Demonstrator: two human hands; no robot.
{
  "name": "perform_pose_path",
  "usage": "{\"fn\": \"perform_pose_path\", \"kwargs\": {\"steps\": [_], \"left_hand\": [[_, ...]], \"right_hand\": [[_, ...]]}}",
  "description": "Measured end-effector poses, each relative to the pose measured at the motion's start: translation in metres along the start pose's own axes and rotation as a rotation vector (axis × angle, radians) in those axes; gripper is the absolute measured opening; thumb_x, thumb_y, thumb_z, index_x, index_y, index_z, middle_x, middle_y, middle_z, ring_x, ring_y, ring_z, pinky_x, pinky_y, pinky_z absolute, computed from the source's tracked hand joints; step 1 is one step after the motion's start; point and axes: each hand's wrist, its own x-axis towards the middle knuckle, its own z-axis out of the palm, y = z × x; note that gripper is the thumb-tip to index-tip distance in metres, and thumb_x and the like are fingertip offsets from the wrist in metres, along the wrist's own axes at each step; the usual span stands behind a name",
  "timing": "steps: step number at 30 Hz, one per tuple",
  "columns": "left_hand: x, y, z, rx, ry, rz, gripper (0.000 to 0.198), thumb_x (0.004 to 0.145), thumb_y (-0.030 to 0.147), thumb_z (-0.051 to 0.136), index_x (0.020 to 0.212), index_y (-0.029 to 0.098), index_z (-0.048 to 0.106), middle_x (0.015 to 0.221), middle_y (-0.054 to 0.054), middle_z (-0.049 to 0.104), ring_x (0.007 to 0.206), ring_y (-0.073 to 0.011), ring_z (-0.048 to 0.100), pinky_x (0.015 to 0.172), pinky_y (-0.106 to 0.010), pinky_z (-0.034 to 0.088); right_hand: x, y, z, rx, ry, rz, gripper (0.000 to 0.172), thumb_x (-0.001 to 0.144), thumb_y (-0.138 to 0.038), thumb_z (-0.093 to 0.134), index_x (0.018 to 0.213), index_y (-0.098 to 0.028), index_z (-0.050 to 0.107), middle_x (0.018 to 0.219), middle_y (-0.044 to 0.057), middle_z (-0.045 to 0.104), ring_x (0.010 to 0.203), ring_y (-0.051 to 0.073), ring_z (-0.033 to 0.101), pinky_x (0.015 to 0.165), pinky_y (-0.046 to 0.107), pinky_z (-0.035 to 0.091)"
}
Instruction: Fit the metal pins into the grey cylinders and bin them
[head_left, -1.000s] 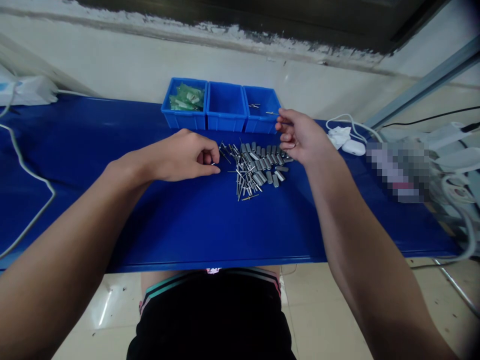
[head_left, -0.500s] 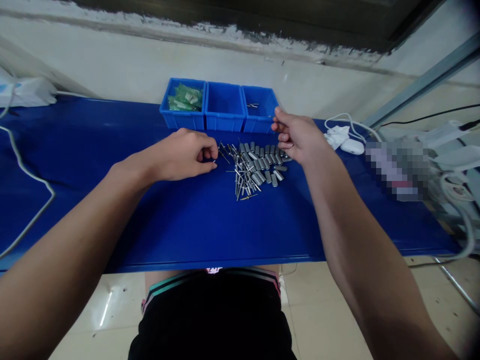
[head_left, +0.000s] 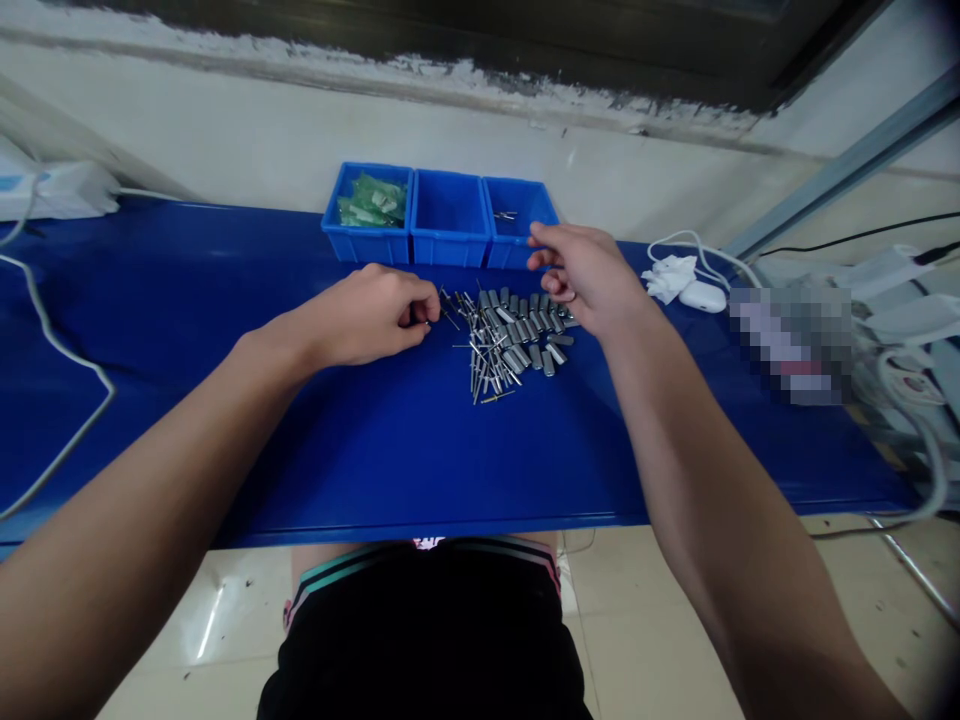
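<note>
A pile of small metal pins and short grey cylinders (head_left: pixel 514 338) lies on the blue table (head_left: pixel 375 450). My left hand (head_left: pixel 371 318) rests on the table just left of the pile, its fingers curled in a pinch on a small metal pin at the fingertips. My right hand (head_left: pixel 589 270) hovers above the pile's far right side, close to the front of the right blue bin (head_left: pixel 520 215). Its fingers are loosely apart and nothing shows in them. That bin holds a few pins.
A middle blue bin (head_left: pixel 448 212) and a left blue bin (head_left: pixel 371 205) with green packets stand at the back. White cables (head_left: pixel 67 370) cross the left side. A white gadget (head_left: pixel 703 294) and a cable tangle (head_left: pixel 900 340) sit on the right. The table's front edge (head_left: pixel 420 528) is near my lap.
My right hand held a pin over the right bin a second ago; the pin is gone from it and the hand has drifted left and slightly down. My left hand has barely moved.
</note>
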Motion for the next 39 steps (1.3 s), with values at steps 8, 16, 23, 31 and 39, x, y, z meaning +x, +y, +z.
{"fn": "perform_pose_path", "kwargs": {"steps": [8, 16, 23, 31, 39], "left_hand": [[-0.002, 0.002, -0.003, -0.008, -0.004, -0.080, 0.023, 0.077, 0.027, 0.059, 0.097, 0.023, 0.070, 0.083, 0.000, 0.073, 0.074, -0.0188, 0.069, 0.070, -0.029, 0.048], [-0.003, 0.014, -0.010, -0.034, 0.193, -0.079, 0.011, 0.078, 0.027, 0.060, 0.088, 0.023, 0.061, 0.080, 0.001, 0.068, 0.075, -0.0187, 0.065, 0.073, -0.031, 0.045], [-0.003, 0.023, -0.008, -0.115, 0.343, 0.045, 0.004, 0.082, 0.021, 0.060, 0.085, 0.021, 0.057, 0.080, 0.001, 0.067, 0.072, -0.0152, 0.061, 0.071, -0.031, 0.048], [-0.003, 0.027, -0.006, -0.326, 0.401, -0.014, 0.013, 0.089, 0.029, 0.059, 0.100, 0.022, 0.057, 0.100, -0.004, 0.071, 0.086, -0.0182, 0.069, 0.083, -0.035, 0.059], [-0.003, 0.027, -0.008, -0.329, 0.450, -0.031, 0.008, 0.093, 0.026, 0.056, 0.097, 0.021, 0.060, 0.101, -0.004, 0.071, 0.089, -0.0173, 0.067, 0.080, -0.032, 0.058]], "right_hand": [[-0.010, 0.006, 0.015, -0.223, -0.103, -0.224, 0.020, 0.095, -0.038, 0.072, 0.085, -0.021, 0.071, 0.075, 0.002, 0.067, 0.054, 0.009, 0.047, 0.049, 0.027, 0.033], [-0.030, 0.013, 0.038, -0.469, -0.428, -0.581, 0.018, 0.096, -0.038, 0.069, 0.094, -0.022, 0.076, 0.085, 0.001, 0.071, 0.073, 0.015, 0.057, 0.069, 0.032, 0.042], [-0.039, 0.011, 0.045, -0.393, -0.430, -0.568, 0.023, 0.101, -0.043, 0.064, 0.093, -0.025, 0.074, 0.090, 0.001, 0.072, 0.075, 0.016, 0.057, 0.068, 0.031, 0.042], [-0.038, 0.010, 0.044, -0.363, -0.499, -0.527, 0.024, 0.106, -0.036, 0.055, 0.093, -0.024, 0.071, 0.087, 0.001, 0.069, 0.078, 0.016, 0.058, 0.069, 0.029, 0.042], [-0.034, 0.016, 0.047, -0.248, -0.570, -0.506, 0.016, 0.099, -0.038, 0.067, 0.094, -0.024, 0.072, 0.093, 0.002, 0.072, 0.087, 0.018, 0.063, 0.079, 0.031, 0.048]]}}
